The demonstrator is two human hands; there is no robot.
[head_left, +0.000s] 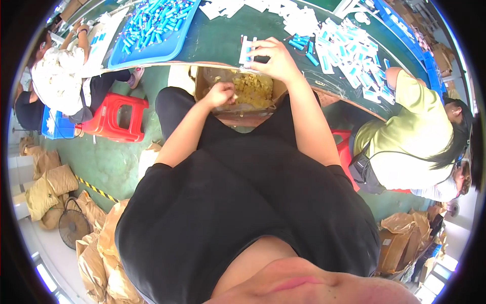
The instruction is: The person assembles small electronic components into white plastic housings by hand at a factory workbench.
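Note:
My right hand point(276, 63) grips a narrow white plastic piece point(244, 50) with a blue cylinder against it, upright at the table's near edge. Its fingers are bent around the right side of the piece. My left hand point(221, 95) is closed, its fingertips pinched together, above an open carton point(202, 83) between my knees. Whatever the left fingers may hold is too small to make out. Inside the carton lie many small yellow pieces point(253, 88) and some clear, film-like material. Beyond my right hand lie several loose blue cylinders point(301, 41), which look like small wired battery cells.
A blue tray point(174, 53) full of blue cells stands at the table's left. White pieces with blue cells point(349, 55) are heaped at the right, and plain white pieces point(298, 20) at the back. Co-workers sit on both sides; a red stool point(119, 116) is left.

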